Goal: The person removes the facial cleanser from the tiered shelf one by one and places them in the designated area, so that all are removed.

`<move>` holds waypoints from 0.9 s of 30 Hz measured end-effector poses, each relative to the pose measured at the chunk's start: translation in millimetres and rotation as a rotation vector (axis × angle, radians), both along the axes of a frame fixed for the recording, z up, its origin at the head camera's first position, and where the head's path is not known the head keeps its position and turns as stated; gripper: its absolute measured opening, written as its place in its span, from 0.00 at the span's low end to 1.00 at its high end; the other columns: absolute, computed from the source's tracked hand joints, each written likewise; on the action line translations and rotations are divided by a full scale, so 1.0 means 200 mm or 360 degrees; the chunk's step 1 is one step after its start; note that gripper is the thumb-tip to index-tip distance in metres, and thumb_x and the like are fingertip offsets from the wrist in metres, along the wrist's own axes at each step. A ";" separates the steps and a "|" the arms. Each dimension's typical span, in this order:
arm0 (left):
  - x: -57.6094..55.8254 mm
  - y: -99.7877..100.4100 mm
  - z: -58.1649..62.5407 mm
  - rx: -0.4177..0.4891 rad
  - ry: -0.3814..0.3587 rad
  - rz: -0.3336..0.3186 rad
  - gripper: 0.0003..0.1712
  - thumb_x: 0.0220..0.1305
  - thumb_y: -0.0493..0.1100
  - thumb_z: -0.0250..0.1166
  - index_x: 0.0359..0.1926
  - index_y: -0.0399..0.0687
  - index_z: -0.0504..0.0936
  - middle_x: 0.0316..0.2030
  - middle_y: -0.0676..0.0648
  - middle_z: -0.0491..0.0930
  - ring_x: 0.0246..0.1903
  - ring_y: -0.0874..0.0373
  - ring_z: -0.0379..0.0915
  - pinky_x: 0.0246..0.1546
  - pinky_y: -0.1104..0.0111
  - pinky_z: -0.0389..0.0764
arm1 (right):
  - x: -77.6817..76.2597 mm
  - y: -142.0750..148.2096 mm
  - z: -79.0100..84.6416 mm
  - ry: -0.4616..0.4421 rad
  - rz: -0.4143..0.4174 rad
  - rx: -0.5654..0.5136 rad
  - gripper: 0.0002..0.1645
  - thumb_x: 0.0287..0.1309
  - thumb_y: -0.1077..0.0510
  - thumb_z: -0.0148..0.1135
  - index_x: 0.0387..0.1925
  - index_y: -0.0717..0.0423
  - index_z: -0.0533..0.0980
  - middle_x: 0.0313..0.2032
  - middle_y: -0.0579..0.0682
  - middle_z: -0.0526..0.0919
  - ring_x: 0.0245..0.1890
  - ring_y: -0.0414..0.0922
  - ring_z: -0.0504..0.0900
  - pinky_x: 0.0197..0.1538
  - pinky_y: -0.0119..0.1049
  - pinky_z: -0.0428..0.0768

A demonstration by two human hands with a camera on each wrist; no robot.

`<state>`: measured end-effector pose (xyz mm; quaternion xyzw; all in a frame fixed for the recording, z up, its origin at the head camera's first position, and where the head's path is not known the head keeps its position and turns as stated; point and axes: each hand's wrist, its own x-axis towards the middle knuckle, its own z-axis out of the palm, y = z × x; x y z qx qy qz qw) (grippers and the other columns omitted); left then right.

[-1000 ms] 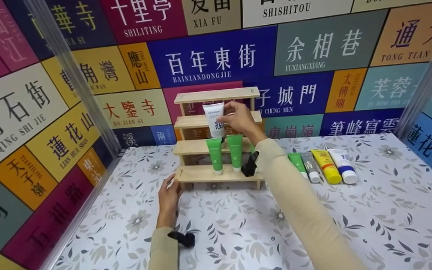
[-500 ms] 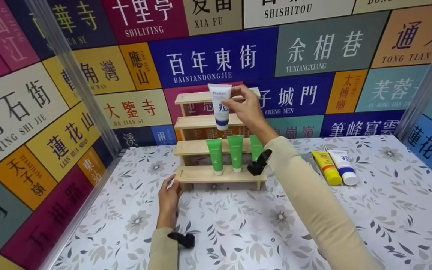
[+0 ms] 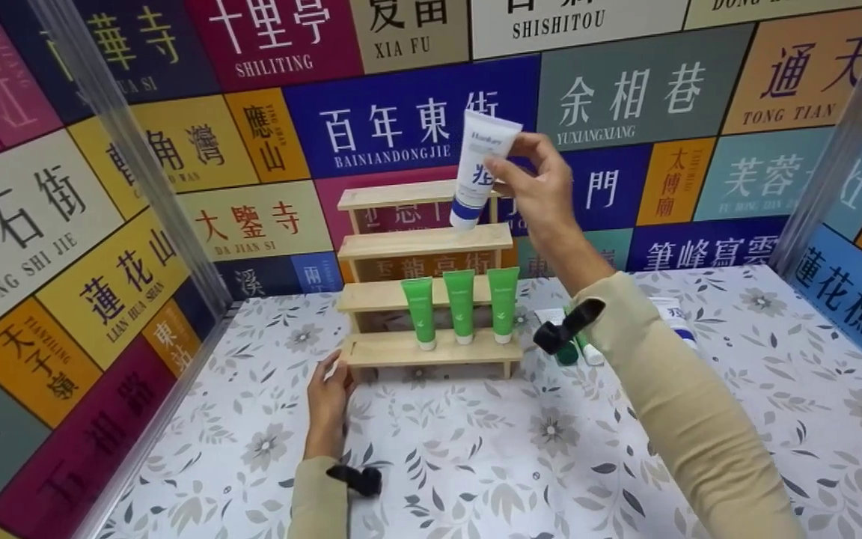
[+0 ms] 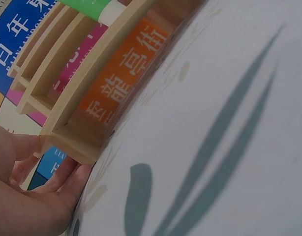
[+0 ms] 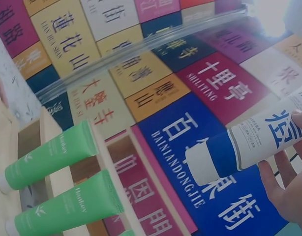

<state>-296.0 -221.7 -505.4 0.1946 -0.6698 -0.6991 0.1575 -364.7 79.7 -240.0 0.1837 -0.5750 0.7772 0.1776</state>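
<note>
On the worktop (image 3: 461, 457), a four-step wooden rack (image 3: 425, 241) is standing, and the setting-out of tubes is looking only partly done. The left hand (image 3: 328, 393) is gripping the rack's near left corner, finger and thumb curling round the end. In the right hand (image 3: 543, 180), the grip is pinching a white tube (image 3: 476, 157) by its flat upper end; the tube is tilting, cap downward, by the right part of the second step from the top, and no step is clearly bearing it yet. Three green tubes (image 3: 462, 307) are standing cap down on the lowest step, that row seemingly finished. Still lying on the worktop to the right are a white-and-blue tube (image 3: 672, 318), a green-capped tube (image 3: 567, 355) and a white-capped tube (image 3: 590, 352), all partly hidden.

Compared with a second ago, the left hand is staying at the rack, while the right hand is holding the white tube higher, farther right and more tilted. The rightmost green tube is now showing whole, and the right arm (image 3: 685, 404) is covering the yellow tube.
</note>
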 end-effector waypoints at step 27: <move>0.00 0.00 0.01 0.0072 -0.0004 -0.0037 0.25 0.80 0.46 0.48 0.72 0.44 0.68 0.62 0.31 0.75 0.62 0.44 0.75 0.63 0.58 0.78 | 0.39 0.37 -0.27 0.0037 -0.0023 0.0176 0.18 0.63 0.63 0.67 0.53 0.50 0.74 0.50 0.50 0.81 0.51 0.49 0.82 0.50 0.39 0.86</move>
